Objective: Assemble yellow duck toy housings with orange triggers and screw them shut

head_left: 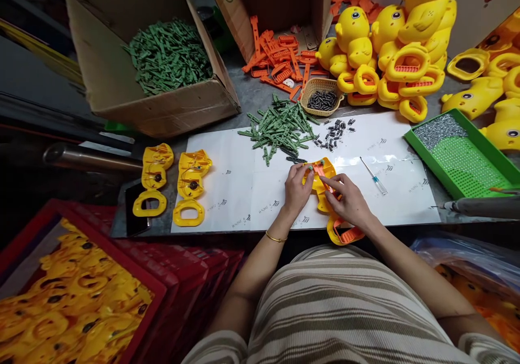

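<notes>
Head view: the shell (324,205), a yellow half-body, lay at the bench's (252,92) near edge, directly before the person, with its handle end projecting past that edge. An orange lever (350,236) was seated inside it. The left hand (298,186) had its grip closed on the shell's upper left side, thumb uppermost. The right hand (350,200) had its index finger extended to the lever; from where I stood, I could not tell whether its grip was closed on anything. Beyond the shell, green parts (280,125) lay in a loose pile, with black springs (335,134) scattered just beside them and a basket (307,105) of similar pieces behind. A screwdriver (374,177) rested on the white sheet (239,185), right of the hands. A green tray (473,163) stood farther right. Two other shells (192,163) lay to the left, well apart.
</notes>
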The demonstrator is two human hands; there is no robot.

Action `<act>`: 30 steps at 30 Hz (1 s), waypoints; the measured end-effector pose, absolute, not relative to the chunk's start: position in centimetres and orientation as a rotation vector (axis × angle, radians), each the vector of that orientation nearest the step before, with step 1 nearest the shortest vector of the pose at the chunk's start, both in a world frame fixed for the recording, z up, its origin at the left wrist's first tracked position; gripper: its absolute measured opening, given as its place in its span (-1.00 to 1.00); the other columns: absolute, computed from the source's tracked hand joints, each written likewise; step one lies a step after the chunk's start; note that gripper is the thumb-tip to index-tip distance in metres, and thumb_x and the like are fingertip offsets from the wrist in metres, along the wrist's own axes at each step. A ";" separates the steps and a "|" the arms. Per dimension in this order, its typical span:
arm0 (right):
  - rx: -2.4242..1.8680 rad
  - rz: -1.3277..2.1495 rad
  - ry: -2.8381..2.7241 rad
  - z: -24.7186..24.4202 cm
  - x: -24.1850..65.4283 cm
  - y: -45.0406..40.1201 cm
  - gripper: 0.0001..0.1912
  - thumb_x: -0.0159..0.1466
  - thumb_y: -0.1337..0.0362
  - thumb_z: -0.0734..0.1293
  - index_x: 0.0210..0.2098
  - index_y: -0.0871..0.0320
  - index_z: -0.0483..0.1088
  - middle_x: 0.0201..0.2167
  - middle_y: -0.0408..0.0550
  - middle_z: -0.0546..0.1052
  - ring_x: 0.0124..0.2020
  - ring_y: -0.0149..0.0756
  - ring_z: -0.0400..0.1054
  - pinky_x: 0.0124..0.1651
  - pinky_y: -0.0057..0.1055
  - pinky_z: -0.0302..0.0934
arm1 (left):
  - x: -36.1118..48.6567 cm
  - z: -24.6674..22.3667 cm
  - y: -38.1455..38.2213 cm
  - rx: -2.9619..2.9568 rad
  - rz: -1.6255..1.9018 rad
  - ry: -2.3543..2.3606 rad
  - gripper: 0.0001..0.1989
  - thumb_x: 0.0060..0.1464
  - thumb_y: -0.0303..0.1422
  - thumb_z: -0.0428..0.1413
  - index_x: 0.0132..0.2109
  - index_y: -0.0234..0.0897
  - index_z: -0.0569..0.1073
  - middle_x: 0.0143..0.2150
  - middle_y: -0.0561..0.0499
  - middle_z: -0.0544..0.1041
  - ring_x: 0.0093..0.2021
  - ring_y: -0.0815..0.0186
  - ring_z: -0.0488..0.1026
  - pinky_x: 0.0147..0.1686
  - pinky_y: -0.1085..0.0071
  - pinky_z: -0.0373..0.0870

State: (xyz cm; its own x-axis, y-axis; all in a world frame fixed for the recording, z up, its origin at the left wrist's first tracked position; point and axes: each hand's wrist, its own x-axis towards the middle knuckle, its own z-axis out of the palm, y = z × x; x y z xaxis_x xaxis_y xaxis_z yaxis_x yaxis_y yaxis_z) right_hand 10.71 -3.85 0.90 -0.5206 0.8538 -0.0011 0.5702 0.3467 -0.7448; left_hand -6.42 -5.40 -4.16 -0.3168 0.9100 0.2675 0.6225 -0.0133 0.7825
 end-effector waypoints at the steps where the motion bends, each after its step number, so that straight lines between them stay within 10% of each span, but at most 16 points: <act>1: -1.244 0.978 -2.242 0.8 10.8 -3.8 -0.56 0.31 0.31 0.21 0.15 0.13 0.42 -0.10 0.06 0.43 -0.38 -0.36 0.41 -0.21 -0.30 0.37 | -6.4 -4.2 -5.3 1.593 1.251 1.953 -0.73 0.26 -0.29 0.05 -0.02 -0.29 0.54 -0.05 -0.14 0.47 -0.03 0.22 0.49 0.01 0.29 0.46; 15: -1.289 0.758 -2.422 1.0 10.7 -4.8 -0.53 0.36 0.28 0.18 0.24 0.17 0.29 -0.12 0.11 0.50 -0.25 -0.13 0.46 -0.26 -0.23 0.38 | -5.6 -3.2 -4.9 1.561 1.303 1.967 -0.79 0.18 -0.24 0.16 -0.13 -0.28 0.49 -0.13 -0.10 0.51 -0.07 0.24 0.48 0.00 0.31 0.43; 30: -1.060 0.725 -2.130 -2.1 13.7 -6.8 -0.82 0.35 0.25 0.30 -0.12 0.17 0.48 -0.24 0.06 0.51 -0.20 -0.22 0.44 -0.15 -0.27 0.43 | -6.0 -2.1 -5.8 1.257 1.201 1.862 -0.65 0.11 -0.20 0.21 0.01 -0.19 0.43 -0.03 -0.03 0.57 -0.06 0.24 0.53 -0.03 0.34 0.43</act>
State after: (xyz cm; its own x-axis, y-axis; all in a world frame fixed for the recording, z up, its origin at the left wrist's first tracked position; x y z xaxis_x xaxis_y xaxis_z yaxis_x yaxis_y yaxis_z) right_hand 13.69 -6.78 -2.07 -0.4682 0.8318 0.2983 0.4769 0.5220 -0.7072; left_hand -6.00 -5.84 -2.13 -0.3833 0.9235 0.0164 0.3959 0.1482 0.9063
